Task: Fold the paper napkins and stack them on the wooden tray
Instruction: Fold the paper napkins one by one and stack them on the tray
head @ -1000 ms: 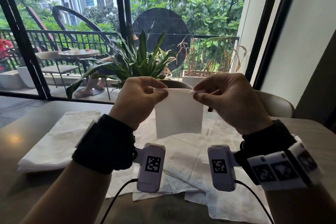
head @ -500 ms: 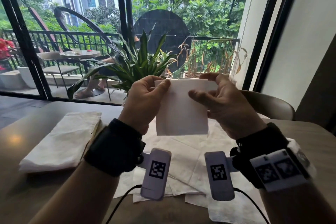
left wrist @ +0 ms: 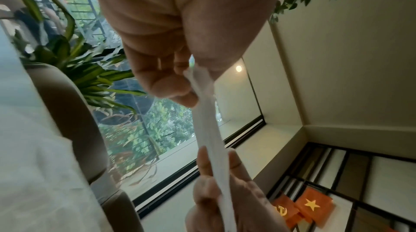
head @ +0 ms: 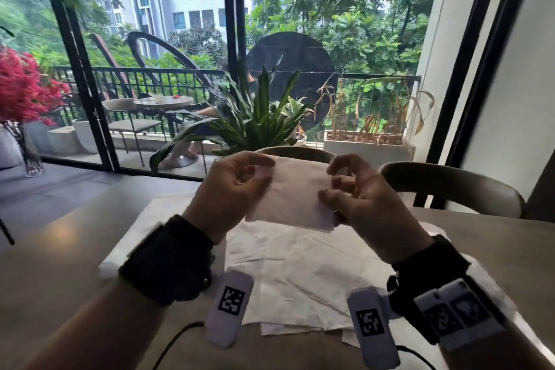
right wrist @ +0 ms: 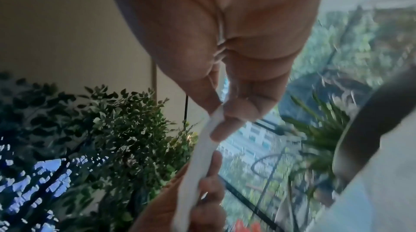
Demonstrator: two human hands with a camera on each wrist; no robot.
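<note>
The left hand [head: 237, 189] pinches the left end of a folded napkin [head: 295, 194] w/ thumb & fingers. The right hand [head: 365, 204] pinches the right end the same way. Both hands hold it up in the air, above the table [head: 54, 264], not touching it. From the wrist views the napkin looks thin & flat, seen edge-on. Under the hands, a pile of loose napkins [head: 300, 273] lies spread on the table. A chair [head: 450, 186] stands just behind, & a green plant [head: 258, 120] sits by the window.

Folded white napkin [head: 292, 193] — held above loose napkins [head: 303, 273].
</note>
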